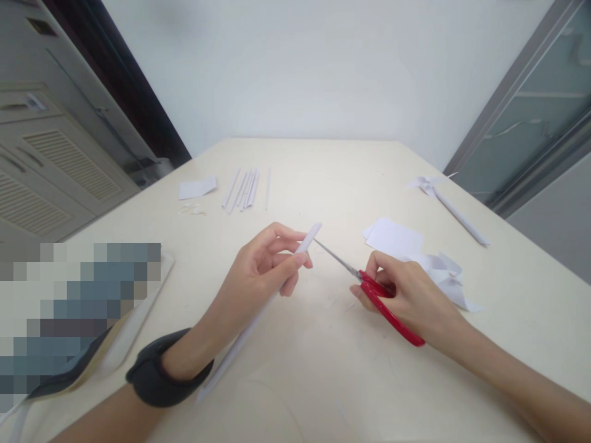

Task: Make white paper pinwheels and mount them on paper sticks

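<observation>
A slim rolled paper stick (pixel 258 314), white and matte, lies in the left hand (pixel 258 271) above the middle of the worktop (pixel 323 381). Its long axis runs on a diagonal: the upper tip points up and to the right, ending just past the fingertips, while the lower end passes under the wrist toward the near edge of the worktop. The left grip is clenched on the stick, thumb and fingers pinching it close to its upper tip. A dark padded band (pixel 161 375) wraps that wrist.

The right hand (pixel 410 295) has its grip closed through the red plastic handles of a pair of scissors (pixel 369 289). The thin metal blades look nearly shut and point up and to the left, their tip right at the stick's upper end; whether they touch it cannot be told.

Just beyond the right hand lie flat white paper sheets (pixel 394 237) and crumpled paper offcuts (pixel 443 274). Farther back, a row of similar thin paper sticks (pixel 244 189) lies side by side, with a small paper piece (pixel 197 187) to their left. A paper pinwheel (pixel 443 200) on a long stick lies at the far right.
</observation>
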`<move>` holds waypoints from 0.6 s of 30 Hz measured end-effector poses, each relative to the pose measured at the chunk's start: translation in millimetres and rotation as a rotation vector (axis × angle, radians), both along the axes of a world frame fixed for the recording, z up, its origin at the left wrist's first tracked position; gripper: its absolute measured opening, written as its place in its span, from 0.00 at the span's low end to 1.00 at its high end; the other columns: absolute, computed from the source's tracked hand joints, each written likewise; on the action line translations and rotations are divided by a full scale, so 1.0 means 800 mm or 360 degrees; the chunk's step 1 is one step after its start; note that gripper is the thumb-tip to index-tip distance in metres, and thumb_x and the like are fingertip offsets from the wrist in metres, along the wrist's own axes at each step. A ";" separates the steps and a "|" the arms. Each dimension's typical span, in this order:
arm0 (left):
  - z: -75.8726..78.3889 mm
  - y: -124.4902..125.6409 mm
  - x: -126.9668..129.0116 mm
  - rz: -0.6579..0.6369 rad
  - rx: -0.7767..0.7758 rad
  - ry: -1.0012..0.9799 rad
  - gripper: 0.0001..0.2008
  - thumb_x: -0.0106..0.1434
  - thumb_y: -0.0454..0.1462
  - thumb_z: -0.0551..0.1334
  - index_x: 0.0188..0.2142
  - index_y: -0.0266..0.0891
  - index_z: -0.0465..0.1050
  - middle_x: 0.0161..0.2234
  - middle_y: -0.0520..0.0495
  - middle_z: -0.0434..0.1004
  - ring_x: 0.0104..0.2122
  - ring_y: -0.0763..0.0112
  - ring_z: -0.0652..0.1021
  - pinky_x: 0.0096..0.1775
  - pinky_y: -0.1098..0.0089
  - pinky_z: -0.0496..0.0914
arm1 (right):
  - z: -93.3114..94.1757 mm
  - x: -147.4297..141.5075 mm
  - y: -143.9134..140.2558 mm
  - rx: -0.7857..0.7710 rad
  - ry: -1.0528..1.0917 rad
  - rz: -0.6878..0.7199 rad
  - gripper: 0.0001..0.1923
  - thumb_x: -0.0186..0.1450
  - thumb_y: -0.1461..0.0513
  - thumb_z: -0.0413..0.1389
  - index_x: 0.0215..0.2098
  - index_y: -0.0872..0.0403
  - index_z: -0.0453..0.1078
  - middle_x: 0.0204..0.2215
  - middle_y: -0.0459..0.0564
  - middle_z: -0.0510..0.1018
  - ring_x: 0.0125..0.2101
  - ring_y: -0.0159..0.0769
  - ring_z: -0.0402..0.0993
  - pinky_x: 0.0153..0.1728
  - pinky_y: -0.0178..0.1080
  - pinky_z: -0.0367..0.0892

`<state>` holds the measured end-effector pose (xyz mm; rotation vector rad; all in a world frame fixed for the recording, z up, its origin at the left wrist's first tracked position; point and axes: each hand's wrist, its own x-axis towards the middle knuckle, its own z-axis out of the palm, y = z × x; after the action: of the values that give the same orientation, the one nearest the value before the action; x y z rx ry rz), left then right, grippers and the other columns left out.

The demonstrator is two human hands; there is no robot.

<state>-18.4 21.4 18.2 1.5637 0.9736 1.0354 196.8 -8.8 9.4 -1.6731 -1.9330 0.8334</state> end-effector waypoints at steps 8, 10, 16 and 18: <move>0.004 -0.004 -0.002 -0.0015 -0.0055 -0.0116 0.05 0.65 0.35 0.55 0.41 0.41 0.64 0.30 0.52 0.72 0.18 0.82 0.64 0.25 0.73 0.58 | 0.016 -0.004 -0.004 -0.0086 0.0177 0.0037 0.14 0.58 0.59 0.55 0.25 0.51 0.50 0.13 0.34 0.64 0.16 0.26 0.57 0.21 0.31 0.51; 0.007 -0.004 -0.003 -0.0004 -0.0115 -0.0202 0.04 0.65 0.36 0.55 0.40 0.41 0.64 0.28 0.53 0.71 0.17 0.82 0.62 0.23 0.74 0.56 | 0.022 -0.004 -0.007 -0.0134 0.0205 0.0035 0.14 0.58 0.61 0.55 0.26 0.50 0.50 0.14 0.34 0.64 0.17 0.26 0.59 0.23 0.31 0.53; 0.016 -0.006 -0.007 -0.0082 -0.0275 -0.0401 0.08 0.67 0.38 0.51 0.31 0.40 0.62 0.19 0.56 0.62 0.15 0.80 0.58 0.20 0.72 0.50 | 0.019 -0.004 -0.013 -0.0118 0.0133 0.0133 0.15 0.57 0.60 0.56 0.28 0.49 0.49 0.16 0.34 0.63 0.18 0.27 0.58 0.22 0.31 0.52; 0.017 -0.008 -0.007 -0.0116 -0.0290 -0.0430 0.10 0.67 0.39 0.50 0.29 0.40 0.60 0.17 0.56 0.60 0.14 0.79 0.57 0.18 0.72 0.49 | 0.020 -0.006 -0.015 -0.0079 0.0091 0.0141 0.16 0.57 0.59 0.56 0.27 0.50 0.49 0.16 0.34 0.63 0.18 0.27 0.57 0.22 0.31 0.53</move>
<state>-24.4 15.2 32.2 1.2635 0.7954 1.0450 192.3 -20.7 25.2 -1.5838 -1.9746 0.9598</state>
